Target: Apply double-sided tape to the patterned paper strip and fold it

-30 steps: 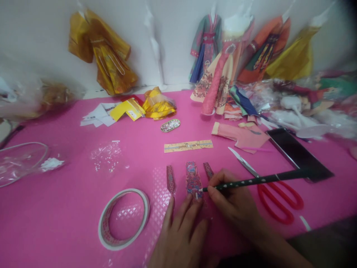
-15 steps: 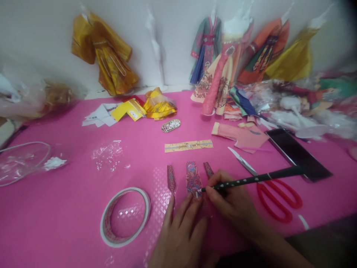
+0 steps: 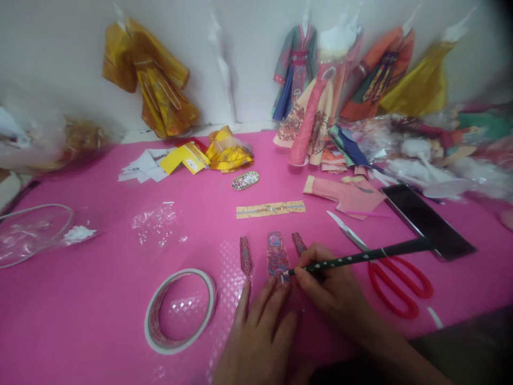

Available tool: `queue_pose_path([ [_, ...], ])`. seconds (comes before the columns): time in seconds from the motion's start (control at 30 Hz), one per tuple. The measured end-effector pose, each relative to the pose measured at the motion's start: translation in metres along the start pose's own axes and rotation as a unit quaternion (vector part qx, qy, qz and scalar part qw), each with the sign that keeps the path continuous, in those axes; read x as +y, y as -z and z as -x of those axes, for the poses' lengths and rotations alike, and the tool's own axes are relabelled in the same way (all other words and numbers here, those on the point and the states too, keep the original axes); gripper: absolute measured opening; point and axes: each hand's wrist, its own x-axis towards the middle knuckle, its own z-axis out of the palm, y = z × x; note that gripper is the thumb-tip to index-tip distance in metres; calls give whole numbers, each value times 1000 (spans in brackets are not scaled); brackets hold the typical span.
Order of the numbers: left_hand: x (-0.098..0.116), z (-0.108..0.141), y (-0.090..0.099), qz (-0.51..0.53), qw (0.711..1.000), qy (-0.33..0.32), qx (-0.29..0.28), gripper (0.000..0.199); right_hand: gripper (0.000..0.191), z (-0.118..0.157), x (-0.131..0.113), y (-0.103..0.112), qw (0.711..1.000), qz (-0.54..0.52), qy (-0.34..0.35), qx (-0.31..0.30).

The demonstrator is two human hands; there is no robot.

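Observation:
My right hand (image 3: 332, 291) grips a dark green pencil (image 3: 344, 260) with pale spots, its white tip touching the lower end of a patterned pink and blue fabric strip (image 3: 277, 251). Fingers stretched out, my left hand (image 3: 258, 331) lies flat, pressing on the bottom of that strip. One of its fingertips also touches the lower point of a dark red pointed piece (image 3: 246, 256). A second dark red piece (image 3: 298, 243) lies on the other side, partly hidden by my right hand. Beneath these is a clear sheet with shiny squares (image 3: 226, 299).
Red-handled scissors (image 3: 395, 278) and a black phone (image 3: 428, 219) lie at the right. A tape roll (image 3: 152, 326) sits left of my hands. Beyond are a beige strip (image 3: 271, 209), an oval case (image 3: 245, 181) and pink fabric (image 3: 360, 198). Dressed dolls (image 3: 298, 75) stand along the wall.

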Motion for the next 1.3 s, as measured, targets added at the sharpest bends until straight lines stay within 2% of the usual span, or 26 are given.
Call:
queue_pose_path([
  [0.3,1,-1,1,-4,1000,-3,-4,36,17,1,1,-1,1000,-17,-10,4],
  [0.7,-2,6,-2,-2,999,-7,-46,44,18,1,1,0,1000,-7,-5,1],
  [0.9,0,4,-1,-1,1000,-9,-27,41,18,1,3,-1,1000,-9,-7,-3],
  [1.1,-2,6,-3,6,998,-8,-65,44,17,0,2,0,1000,1,-1,-7],
  [1.3,0,6,-3,5,998,-6,-65,41,17,0,2,-1,1000,8,4,-2],
])
